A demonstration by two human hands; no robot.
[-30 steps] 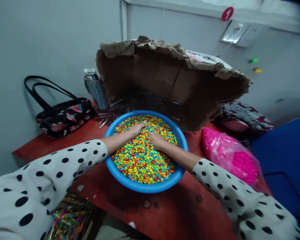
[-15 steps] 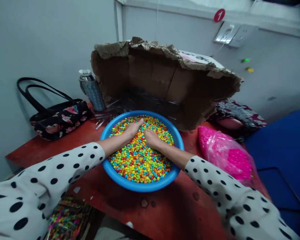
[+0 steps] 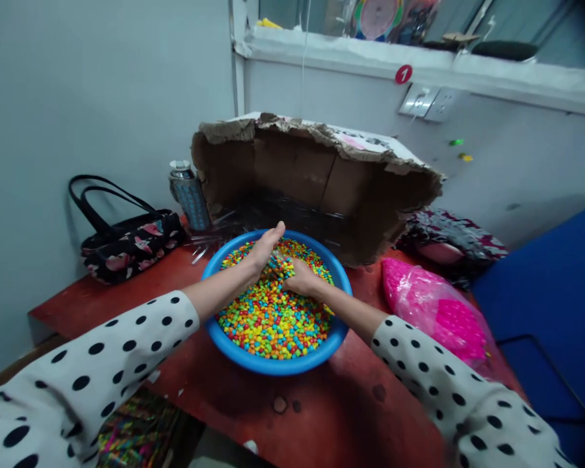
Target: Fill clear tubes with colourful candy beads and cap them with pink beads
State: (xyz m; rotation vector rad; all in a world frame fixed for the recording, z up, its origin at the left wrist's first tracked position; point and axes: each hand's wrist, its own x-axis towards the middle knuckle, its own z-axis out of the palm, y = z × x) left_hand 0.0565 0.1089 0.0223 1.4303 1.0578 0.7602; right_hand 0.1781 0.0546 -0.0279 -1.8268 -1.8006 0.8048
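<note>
A round blue basin (image 3: 279, 368) stands on the red table, filled with small glossy candies (image 3: 268, 331) in red, yellow, green, orange and blue. My left hand (image 3: 264, 252) is at the basin's far middle, its palm turned inward and thumb pointing up. Facing it from the right, my right hand (image 3: 302, 278) has its fingers curled. Between the two cupped hands a heap of candies is held just above the rest. The lower fingers of both hands are hidden behind the heap and the candies.
Behind the basin, a torn cardboard box (image 3: 292, 159) lies with its opening toward me. A flowered handbag (image 3: 131, 250) and a bottle (image 3: 190, 198) stand at left. A bag of pink pieces (image 3: 433, 312) lies at right on the red table (image 3: 331, 409), near a blue panel (image 3: 556, 305).
Both hands were sunk in the candies; now they are raised slightly and closer together, with a heap of candies between them. The view has tilted up, showing more wall and window ledge.
</note>
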